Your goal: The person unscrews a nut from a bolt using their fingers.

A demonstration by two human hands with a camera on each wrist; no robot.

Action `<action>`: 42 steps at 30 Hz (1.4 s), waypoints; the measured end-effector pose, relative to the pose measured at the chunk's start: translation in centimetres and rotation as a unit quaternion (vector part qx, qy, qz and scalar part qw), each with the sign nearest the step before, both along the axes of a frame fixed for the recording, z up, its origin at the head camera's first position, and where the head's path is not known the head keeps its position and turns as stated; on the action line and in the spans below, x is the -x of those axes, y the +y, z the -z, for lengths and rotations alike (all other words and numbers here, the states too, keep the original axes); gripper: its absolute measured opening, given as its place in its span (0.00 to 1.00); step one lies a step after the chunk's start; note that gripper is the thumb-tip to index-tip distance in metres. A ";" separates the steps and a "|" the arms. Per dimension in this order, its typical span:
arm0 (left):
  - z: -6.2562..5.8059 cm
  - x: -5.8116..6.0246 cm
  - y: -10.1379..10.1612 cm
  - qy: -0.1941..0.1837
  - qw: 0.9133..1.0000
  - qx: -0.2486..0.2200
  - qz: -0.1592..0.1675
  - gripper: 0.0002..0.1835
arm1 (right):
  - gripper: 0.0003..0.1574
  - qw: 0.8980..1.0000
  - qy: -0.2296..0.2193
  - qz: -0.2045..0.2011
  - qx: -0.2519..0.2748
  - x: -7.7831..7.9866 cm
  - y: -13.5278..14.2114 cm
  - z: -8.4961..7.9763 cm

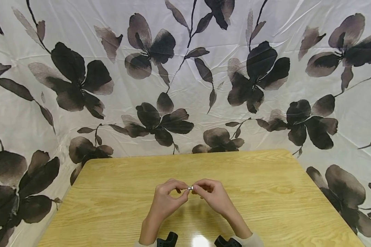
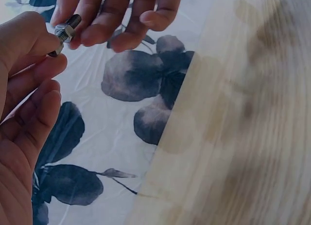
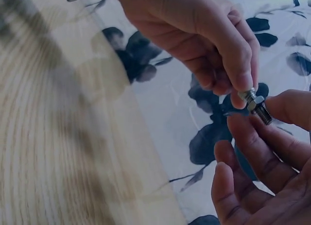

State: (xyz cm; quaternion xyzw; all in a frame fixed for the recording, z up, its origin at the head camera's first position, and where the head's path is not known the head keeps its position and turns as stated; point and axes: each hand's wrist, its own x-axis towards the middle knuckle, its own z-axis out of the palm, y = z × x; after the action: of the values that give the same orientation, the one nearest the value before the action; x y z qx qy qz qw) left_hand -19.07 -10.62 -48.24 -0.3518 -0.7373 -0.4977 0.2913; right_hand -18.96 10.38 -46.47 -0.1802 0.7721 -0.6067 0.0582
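Observation:
A small metal bolt (image 3: 264,113) with a hex nut (image 3: 255,104) on its thread is held between the two hands, above the table. My left hand (image 1: 169,198) pinches the bolt's head end between thumb and forefinger; the fingertips partly cover the head. From the other side, my right hand (image 1: 212,196) has its thumb and forefinger around the nut and the threaded end (image 2: 74,21). Its other fingers are loosely bent in the right wrist view. The exact contact of the right fingertips is partly hidden.
A wooden table (image 1: 117,178) with light yellow grain lies under the hands. Behind it and at its sides hangs a white cloth (image 1: 204,85) printed with dark flowers. Black wrist straps (image 1: 168,240) show at the bottom edge of the head view.

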 end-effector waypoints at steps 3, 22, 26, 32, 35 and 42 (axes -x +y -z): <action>0.3 -0.1 0.1 -0.008 1.000 -0.001 0.004 0.14 | 0.16 1.000 -0.004 -0.008 0.004 0.0 0.2 0.2; 0.6 -0.2 0.3 -0.120 0.993 0.019 -0.005 0.10 | 0.12 1.000 0.018 -0.017 0.015 0.1 0.5 0.8; 0.5 -0.4 0.2 -0.173 0.985 0.003 0.010 0.07 | 0.11 0.999 0.020 -0.021 0.015 0.2 0.5 0.9; 0.7 -0.3 0.2 -0.191 0.982 -0.005 0.010 0.08 | 0.16 0.998 0.020 -0.036 0.046 0.6 0.6 1.1; 1.1 -0.4 0.2 -0.188 0.982 -0.004 0.009 0.07 | 0.19 0.998 0.006 -0.034 0.061 0.9 0.7 1.2; 1.7 -0.7 0.4 -0.175 0.985 0.002 0.001 0.10 | 0.20 0.999 -0.042 -0.015 0.009 1.2 1.2 1.5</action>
State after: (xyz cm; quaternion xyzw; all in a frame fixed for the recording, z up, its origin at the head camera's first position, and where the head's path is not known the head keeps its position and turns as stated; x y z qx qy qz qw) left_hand -18.37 -10.25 -49.94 -0.2604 -0.7773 -0.5508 0.1566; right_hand -20.15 11.57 -47.97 -0.1667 0.7605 -0.6199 0.0979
